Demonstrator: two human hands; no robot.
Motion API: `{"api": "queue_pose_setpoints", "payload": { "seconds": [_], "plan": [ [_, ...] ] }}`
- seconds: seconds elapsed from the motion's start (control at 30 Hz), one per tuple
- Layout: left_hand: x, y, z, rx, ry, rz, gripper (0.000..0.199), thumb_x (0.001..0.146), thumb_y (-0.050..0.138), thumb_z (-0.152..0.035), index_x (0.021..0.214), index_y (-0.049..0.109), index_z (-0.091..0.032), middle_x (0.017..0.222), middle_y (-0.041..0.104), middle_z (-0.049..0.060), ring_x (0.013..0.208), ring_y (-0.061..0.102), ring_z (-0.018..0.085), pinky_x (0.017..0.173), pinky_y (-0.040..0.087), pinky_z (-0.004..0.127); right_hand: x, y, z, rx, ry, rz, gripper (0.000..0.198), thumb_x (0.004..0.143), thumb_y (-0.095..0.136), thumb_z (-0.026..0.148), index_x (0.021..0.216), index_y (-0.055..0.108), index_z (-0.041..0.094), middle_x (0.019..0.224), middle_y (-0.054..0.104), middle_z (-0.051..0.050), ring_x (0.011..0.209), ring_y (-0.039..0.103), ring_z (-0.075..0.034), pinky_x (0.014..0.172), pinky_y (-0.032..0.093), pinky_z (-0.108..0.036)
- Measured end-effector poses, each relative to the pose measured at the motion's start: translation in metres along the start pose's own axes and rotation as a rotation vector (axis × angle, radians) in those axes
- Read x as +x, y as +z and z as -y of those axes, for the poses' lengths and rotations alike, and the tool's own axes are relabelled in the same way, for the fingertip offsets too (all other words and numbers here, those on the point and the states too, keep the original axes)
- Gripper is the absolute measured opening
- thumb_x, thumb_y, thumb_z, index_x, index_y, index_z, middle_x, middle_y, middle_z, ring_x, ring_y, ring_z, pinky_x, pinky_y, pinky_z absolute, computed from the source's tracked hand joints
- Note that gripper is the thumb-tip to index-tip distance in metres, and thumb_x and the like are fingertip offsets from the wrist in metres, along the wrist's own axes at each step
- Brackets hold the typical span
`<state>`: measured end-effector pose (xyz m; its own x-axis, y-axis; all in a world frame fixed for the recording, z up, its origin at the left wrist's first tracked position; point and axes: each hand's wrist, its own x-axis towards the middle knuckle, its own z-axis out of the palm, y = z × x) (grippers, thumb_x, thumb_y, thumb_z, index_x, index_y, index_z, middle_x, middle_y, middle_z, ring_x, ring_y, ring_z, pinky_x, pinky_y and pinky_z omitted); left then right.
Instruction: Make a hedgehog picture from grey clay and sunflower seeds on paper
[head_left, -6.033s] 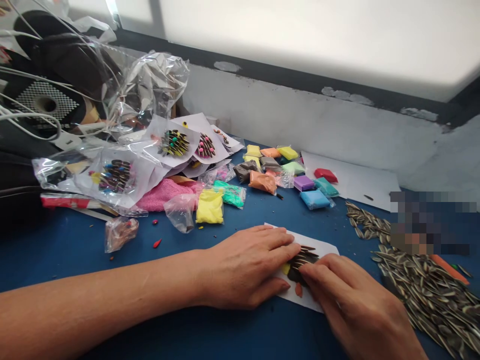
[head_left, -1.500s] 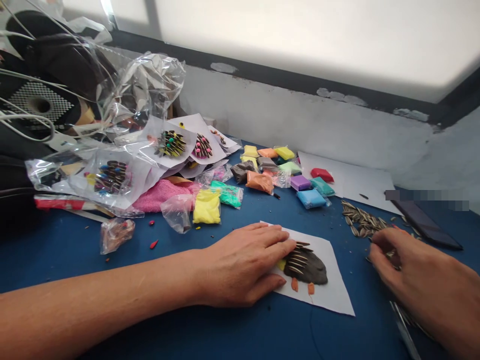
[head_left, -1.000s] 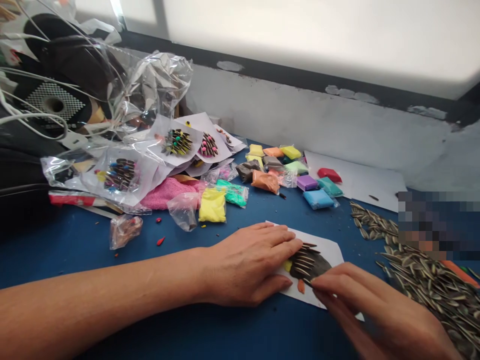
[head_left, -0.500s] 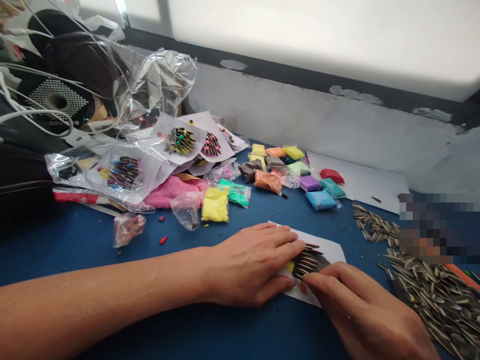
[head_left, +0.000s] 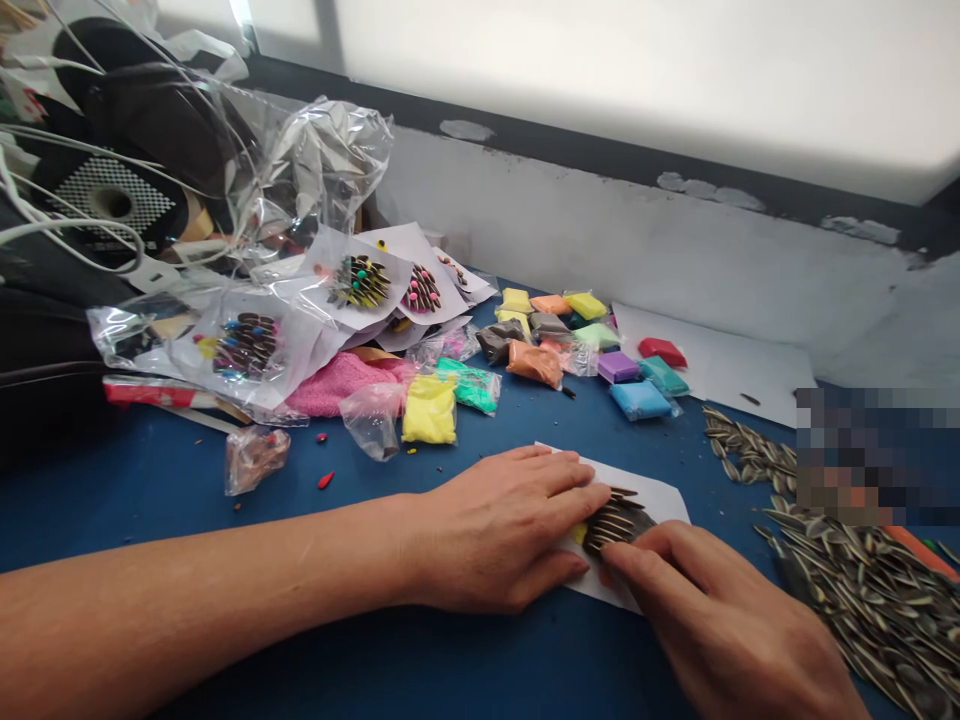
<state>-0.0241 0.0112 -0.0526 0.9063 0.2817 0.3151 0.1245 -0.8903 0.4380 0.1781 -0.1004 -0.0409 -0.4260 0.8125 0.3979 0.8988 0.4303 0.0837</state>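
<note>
A white sheet of paper (head_left: 664,497) lies on the blue table, bearing a dark clay shape (head_left: 637,523) with rows of striped sunflower seeds (head_left: 613,522) stuck in it and a bit of yellow clay (head_left: 579,533) at its left. Flat across the left part of the paper rests my left hand (head_left: 517,530), fingers stretched out, the fingertips touching the shape's edge. My right hand (head_left: 720,600) is closed in a pinch at the near end of the seed rows. Its fingertips hide whatever is between them.
Loose sunflower seeds (head_left: 877,590) are heaped at the right. Clay packets in several colours, among them a yellow packet (head_left: 429,410) and a blue packet (head_left: 640,400), lie beyond my hands. Seed-covered pieces on paper (head_left: 364,283), plastic bags and cables crowd the left back.
The right fingertips have shifted slightly left and down at the near edge of the seeded shape, covering a small brown bit that showed there before. My left hand stays put.
</note>
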Motion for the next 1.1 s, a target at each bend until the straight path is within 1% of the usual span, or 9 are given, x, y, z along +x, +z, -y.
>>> {"api": "queue_pose_setpoints", "payload": {
  "seconds": [0.07,0.1,0.23,0.33,0.47,0.57,0.8,0.97,1.1],
  "plan": [
    [0.0,-0.001,0.0,-0.004,-0.001,0.005,0.043,0.097,0.054,-0.029,0.135,0.046,-0.011,0.144,0.051,0.019,0.133,0.049,0.03,0.114,0.034,0.046,0.001,-0.002,-0.002,-0.021,-0.024,0.055,0.031,0.097,0.039,0.013,0.104,0.067,0.024,0.081,0.064,-0.002,0.068,0.061,-0.011,0.057,0.043,-0.018],
    [0.0,-0.001,0.0,-0.006,-0.003,0.013,0.043,0.097,0.054,-0.028,0.135,0.046,-0.011,0.144,0.05,0.019,0.134,0.048,0.03,0.115,0.033,0.046,0.001,-0.003,-0.002,-0.027,-0.038,0.064,0.032,0.096,0.039,0.01,0.106,0.066,0.023,0.082,0.063,-0.002,0.069,0.061,-0.011,0.058,0.044,-0.019],
    [0.001,-0.002,-0.001,-0.006,-0.012,0.024,0.044,0.096,0.055,-0.028,0.136,0.045,-0.011,0.145,0.05,0.018,0.135,0.047,0.03,0.115,0.032,0.044,0.001,-0.004,-0.003,-0.019,-0.086,0.038,0.029,0.094,0.04,0.009,0.106,0.064,0.02,0.082,0.061,-0.003,0.069,0.062,-0.011,0.058,0.043,-0.019],
    [0.0,-0.001,0.0,-0.003,-0.005,0.004,0.046,0.096,0.056,-0.03,0.136,0.045,-0.011,0.144,0.05,0.019,0.133,0.048,0.03,0.115,0.032,0.045,0.002,-0.003,-0.002,0.0,-0.069,0.039,0.026,0.095,0.041,0.01,0.103,0.063,0.021,0.082,0.061,-0.002,0.067,0.062,-0.011,0.058,0.043,-0.02],
    [0.0,0.001,0.0,-0.004,0.0,-0.008,0.045,0.096,0.055,-0.029,0.136,0.046,-0.01,0.144,0.051,0.019,0.132,0.05,0.03,0.115,0.032,0.044,0.005,-0.002,-0.001,0.061,-0.011,-0.006,0.011,0.097,0.05,0.017,0.093,0.06,0.022,0.078,0.062,0.0,0.066,0.062,-0.011,0.063,0.045,-0.022],
    [0.0,0.0,0.0,-0.01,-0.004,-0.01,0.046,0.095,0.055,-0.03,0.136,0.046,-0.011,0.144,0.051,0.018,0.132,0.05,0.03,0.115,0.032,0.043,0.007,-0.003,-0.001,0.085,0.008,-0.016,0.013,0.098,0.05,0.019,0.087,0.058,0.022,0.074,0.06,0.001,0.063,0.062,-0.011,0.061,0.045,-0.021],
    [0.0,-0.001,0.0,-0.038,-0.005,-0.004,0.046,0.096,0.054,-0.028,0.138,0.044,-0.012,0.144,0.051,0.018,0.134,0.048,0.03,0.116,0.032,0.045,0.008,-0.006,-0.002,0.091,0.022,-0.009,0.015,0.098,0.048,0.02,0.086,0.058,0.023,0.075,0.062,0.001,0.064,0.064,-0.011,0.062,0.046,-0.021],
    [0.0,-0.001,0.0,-0.042,-0.006,-0.003,0.047,0.095,0.056,-0.029,0.138,0.044,-0.012,0.142,0.052,0.019,0.135,0.048,0.03,0.117,0.031,0.045,0.008,-0.011,0.001,0.086,0.037,-0.052,0.009,0.097,0.051,0.022,0.095,0.06,0.023,0.079,0.066,0.0,0.068,0.067,-0.013,0.064,0.05,-0.022],
    [0.001,-0.002,-0.001,-0.045,-0.007,0.005,0.05,0.095,0.056,-0.028,0.14,0.043,-0.01,0.144,0.051,0.019,0.136,0.047,0.03,0.117,0.03,0.044,0.005,-0.013,-0.007,0.05,0.003,-0.076,0.017,0.097,0.047,0.018,0.11,0.059,0.021,0.092,0.069,-0.003,0.079,0.07,-0.014,0.073,0.053,-0.022]
  ]
}}
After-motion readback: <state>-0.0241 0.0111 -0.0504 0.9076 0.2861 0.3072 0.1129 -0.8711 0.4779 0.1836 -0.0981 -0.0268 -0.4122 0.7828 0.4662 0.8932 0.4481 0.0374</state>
